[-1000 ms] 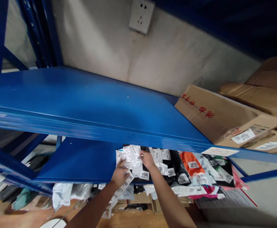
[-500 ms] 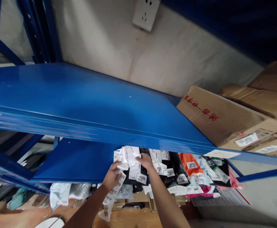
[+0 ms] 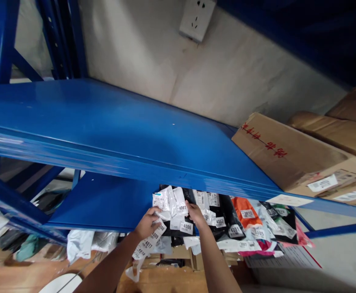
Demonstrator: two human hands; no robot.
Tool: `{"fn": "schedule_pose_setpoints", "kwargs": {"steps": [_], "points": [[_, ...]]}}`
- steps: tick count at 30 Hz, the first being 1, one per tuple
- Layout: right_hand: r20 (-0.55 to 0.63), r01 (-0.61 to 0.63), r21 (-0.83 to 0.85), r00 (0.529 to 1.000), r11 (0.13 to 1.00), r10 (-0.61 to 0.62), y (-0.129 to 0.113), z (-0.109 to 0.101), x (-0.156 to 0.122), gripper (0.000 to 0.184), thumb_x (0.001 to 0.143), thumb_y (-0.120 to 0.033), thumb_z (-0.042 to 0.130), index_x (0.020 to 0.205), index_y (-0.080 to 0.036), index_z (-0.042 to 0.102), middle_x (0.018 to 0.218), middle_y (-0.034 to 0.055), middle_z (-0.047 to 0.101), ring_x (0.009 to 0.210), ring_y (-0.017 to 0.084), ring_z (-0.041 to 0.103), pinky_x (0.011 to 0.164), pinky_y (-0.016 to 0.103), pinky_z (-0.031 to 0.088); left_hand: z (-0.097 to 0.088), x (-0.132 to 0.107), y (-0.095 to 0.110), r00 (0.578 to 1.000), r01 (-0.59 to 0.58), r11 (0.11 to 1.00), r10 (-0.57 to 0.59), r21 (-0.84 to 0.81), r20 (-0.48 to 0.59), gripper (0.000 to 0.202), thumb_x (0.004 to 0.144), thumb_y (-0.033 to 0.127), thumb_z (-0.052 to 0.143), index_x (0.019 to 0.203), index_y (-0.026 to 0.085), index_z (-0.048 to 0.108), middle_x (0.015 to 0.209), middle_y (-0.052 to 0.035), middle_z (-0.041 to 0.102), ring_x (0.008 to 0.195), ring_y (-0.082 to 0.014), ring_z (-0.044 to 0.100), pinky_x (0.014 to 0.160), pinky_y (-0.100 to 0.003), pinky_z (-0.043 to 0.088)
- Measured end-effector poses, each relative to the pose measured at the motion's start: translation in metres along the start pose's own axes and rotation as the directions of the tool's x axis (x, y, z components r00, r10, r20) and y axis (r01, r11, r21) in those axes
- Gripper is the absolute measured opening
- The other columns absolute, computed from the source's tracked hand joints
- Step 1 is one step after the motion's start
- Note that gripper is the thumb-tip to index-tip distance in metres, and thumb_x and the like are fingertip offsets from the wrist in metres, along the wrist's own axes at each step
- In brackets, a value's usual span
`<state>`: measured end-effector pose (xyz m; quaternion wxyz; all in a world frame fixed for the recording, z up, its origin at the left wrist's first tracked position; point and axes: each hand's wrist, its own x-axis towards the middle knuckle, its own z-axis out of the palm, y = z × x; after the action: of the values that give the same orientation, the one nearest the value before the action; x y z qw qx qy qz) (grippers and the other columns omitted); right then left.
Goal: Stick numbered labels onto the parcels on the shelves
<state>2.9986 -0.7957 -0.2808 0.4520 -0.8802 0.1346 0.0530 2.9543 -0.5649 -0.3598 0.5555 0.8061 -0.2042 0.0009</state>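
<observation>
Blue metal shelf point(image 3: 101, 203): white plastic parcel point(image 3: 179, 197), likely limp, best edge-held; left fingers point(image 3: 152, 211) pinch white label strip point(image 3: 147, 245), right fingers point(image 3: 190, 206) unclear

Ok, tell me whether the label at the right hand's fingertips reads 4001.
No, the label at the fingertips of the right hand reads 4007, and the 4001 label lies farther right.

Right hand point(image 3: 195, 214) at white packet point(image 3: 179, 198); left hand point(image 3: 146, 224) holding label strip point(image 3: 148, 244).
</observation>
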Motion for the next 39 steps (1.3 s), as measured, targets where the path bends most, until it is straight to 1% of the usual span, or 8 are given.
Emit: {"fn": "schedule_pose_setpoints", "kwargs": {"steps": [4, 9, 13, 15, 22, 25, 29, 39], "points": [[-0.098, 0.025, -0.041, 0.995, 0.999, -0.029, -0.002, -0.002, -0.004, 0.038, 0.074, -0.049, 0.051, 0.054, -0.018, 0.059, 0.043, 0.0022, 0.056, 0.042, 0.016, 0.054, 0.044, 0.026, 0.04, -0.007, 0.004, 0.001, 1.0, 0.019, 0.999, -0.02, -0.029, -0.017, 0.012, 0.072, 0.027, 0.064, 0.062, 0.023, 0.067, 0.117, -0.0072, 0.064, 0.114, -0.0263, 0.055, 0.101, -0.04, 0.04], [-0.382, 0.221, -0.128, 0.889, 0.967, -0.254, -0.013, -0.001, -0.035, 0.037, 0.083, -0.041, 0.044, 0.101, -0.015, 0.062, 0.094, 0.0145, 0.067, 0.084, 0.024, 0.063, 0.075, 0.035, 0.048, -0.011, -0.002, 0.021, 0.997, 0.061, 0.991, -0.067, -0.118, -0.049, 0.018, 0.077, 0.034, 0.059, 0.07, 0.02, 0.07, 0.114, -0.0094, 0.065, 0.11, -0.0251, 0.056, 0.099, -0.036, 0.04], [0.032, 0.408, 0.049, 0.912, 0.912, -0.41, -0.018, 0.022, -0.071, 0.036, 0.075, -0.047, 0.061, 0.098, -0.019, 0.066, 0.087, 0.0077, 0.069, 0.074, 0.02, 0.064, 0.064, 0.029, 0.051, -0.002, -0.008, 0.047, 0.992, 0.1, 0.948, -0.12, -0.302, -0.046, 0.035, 0.084, 0.043, 0.049, 0.07, 0.017, 0.067, 0.082, -0.0041, 0.065, 0.079, -0.0165, 0.059, 0.075, -0.026, 0.046], [0.121, 0.358, 0.186, 0.916, 0.915, -0.383, -0.014, 0.036, -0.083, 0.032, 0.072, -0.047, 0.066, 0.086, -0.019, 0.067, 0.077, 0.0045, 0.069, 0.067, 0.018, 0.062, 0.06, 0.027, 0.049, 0.008, -0.008, 0.054, 0.97, 0.175, 0.91, -0.224, -0.377, -0.09, 0.04, 0.082, 0.049, 0.048, 0.064, 0.016, 0.062, 0.065, 0.0001, 0.058, 0.064, -0.0135, 0.052, 0.063, -0.024, 0.042], [-0.183, 0.21, 0.437, 0.973, 0.874, -0.142, 0.012, 0.067, -0.099, 0.035, 0.068, -0.052, 0.067, 0.075, -0.018, 0.06, 0.049, -0.0043, 0.049, 0.045, 0.011, 0.044, 0.045, 0.024, 0.038, 0.041, -0.005, 0.057, 0.878, 0.332, 0.875, -0.423, -0.352, -0.222, 0.049, 0.077, 0.06, 0.044, 0.049, 0.021, 0.035, 0.047, 0.0053, 0.034, 0.05, -0.011, 0.036, 0.051, -0.025, 0.029], [-0.217, 0.164, 0.465, 0.974, 0.87, -0.067, 0.02, 0.07, -0.101, 0.037, 0.065, -0.053, 0.068, 0.072, -0.019, 0.059, 0.047, -0.0043, 0.049, 0.045, 0.011, 0.044, 0.045, 0.024, 0.039, 0.04, -0.008, 0.064, 0.887, 0.328, 0.894, -0.402, -0.304, -0.227, 0.05, 0.078, 0.058, 0.044, 0.047, 0.021, 0.033, 0.047, 0.0048, 0.034, 0.05, -0.0111, 0.035, 0.053, -0.025, 0.028], [-0.044, 0.025, 0.533, 0.999, 0.846, -0.002, 0.024, 0.06, -0.101, 0.041, 0.058, -0.054, 0.073, 0.073, -0.018, 0.062, 0.053, -0.0004, 0.059, 0.049, 0.014, 0.052, 0.05, 0.027, 0.046, 0.03, -0.012, 0.073, 0.932, 0.251, 0.945, -0.295, -0.209, -0.213, 0.045, 0.078, 0.05, 0.05, 0.046, 0.019, 0.043, 0.052, 0.0025, 0.043, 0.056, -0.0128, 0.041, 0.06, -0.026, 0.032], [-0.411, 0.227, 0.267, 0.906, 0.937, -0.102, 0.026, 0.046, -0.11, 0.038, 0.069, -0.055, 0.062, 0.073, -0.018, 0.063, 0.067, 0.0047, 0.067, 0.062, 0.018, 0.06, 0.058, 0.028, 0.049, 0.047, -0.008, 0.066, 0.906, 0.399, 0.913, -0.406, -0.083, -0.117, 0.047, 0.083, 0.051, 0.037, 0.051, 0.019, 0.048, 0.049, 0.0029, 0.047, 0.052, -0.012, 0.048, 0.052, -0.022, 0.036]]}}
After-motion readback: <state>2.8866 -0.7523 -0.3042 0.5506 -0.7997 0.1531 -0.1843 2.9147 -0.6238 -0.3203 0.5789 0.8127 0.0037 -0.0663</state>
